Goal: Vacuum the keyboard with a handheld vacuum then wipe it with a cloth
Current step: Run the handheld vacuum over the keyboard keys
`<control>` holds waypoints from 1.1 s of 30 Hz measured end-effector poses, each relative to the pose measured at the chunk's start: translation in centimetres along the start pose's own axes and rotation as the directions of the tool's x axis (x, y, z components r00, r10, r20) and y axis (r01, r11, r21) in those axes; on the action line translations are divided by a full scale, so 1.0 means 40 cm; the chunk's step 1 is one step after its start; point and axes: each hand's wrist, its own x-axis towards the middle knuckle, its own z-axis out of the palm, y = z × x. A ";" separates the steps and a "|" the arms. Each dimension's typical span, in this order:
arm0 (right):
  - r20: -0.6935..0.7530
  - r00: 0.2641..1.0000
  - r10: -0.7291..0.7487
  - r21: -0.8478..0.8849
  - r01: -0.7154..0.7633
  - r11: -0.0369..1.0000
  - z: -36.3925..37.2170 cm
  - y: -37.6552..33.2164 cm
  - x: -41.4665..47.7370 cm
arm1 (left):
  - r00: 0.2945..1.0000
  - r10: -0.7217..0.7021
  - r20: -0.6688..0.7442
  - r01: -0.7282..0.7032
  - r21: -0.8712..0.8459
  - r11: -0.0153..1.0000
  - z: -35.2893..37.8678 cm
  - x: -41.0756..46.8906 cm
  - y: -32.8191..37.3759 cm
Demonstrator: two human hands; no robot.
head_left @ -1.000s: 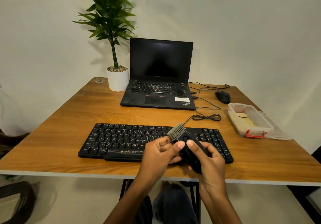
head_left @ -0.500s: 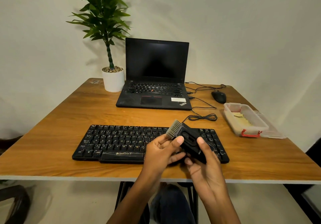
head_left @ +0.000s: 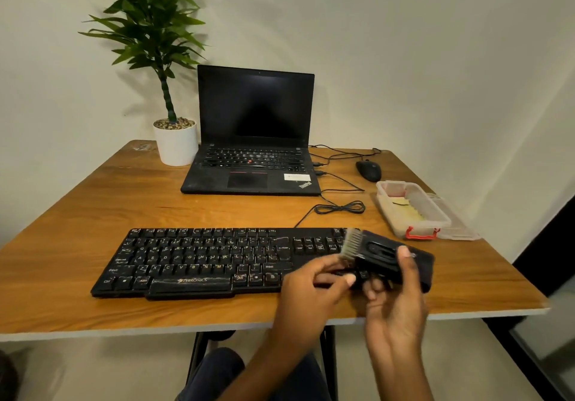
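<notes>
A black keyboard point(head_left: 199, 260) lies along the near edge of the wooden table point(head_left: 93, 207). Over its right end I hold a small black handheld vacuum point(head_left: 382, 254) with a grey brush head pointing up and left. My right hand point(head_left: 395, 301) grips the vacuum body from below, thumb along its top. My left hand point(head_left: 314, 288) touches the vacuum's underside near the brush with its fingertips. The right end of the keyboard is hidden behind the vacuum and my hands. No cloth is visible.
An open black laptop point(head_left: 252, 139) stands at the back, a potted plant point(head_left: 174, 142) to its left. A black mouse point(head_left: 368, 170) and coiled cable point(head_left: 339, 207) lie at the right. A clear plastic box point(head_left: 410, 210) with red clips sits near the right edge.
The vacuum and both hands have shifted to the right, over the keyboard's right end, and the vacuum has tilted flatter. My head view has moved a little.
</notes>
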 end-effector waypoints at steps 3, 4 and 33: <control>-0.043 0.996 -0.082 0.005 0.082 0.997 -0.041 -0.085 0.066 | 0.914 0.382 0.135 -0.359 0.708 0.609 -0.017 0.025 -0.072; -0.069 0.992 -0.110 -0.025 0.108 0.994 -0.052 -0.102 0.087 | 0.908 0.382 0.172 -0.365 0.774 0.518 -0.021 0.034 -0.087; 0.518 0.811 -0.271 -0.639 0.578 0.509 -0.026 -0.077 0.211 | 0.865 0.417 0.279 -0.426 0.848 0.316 -0.024 0.084 -0.130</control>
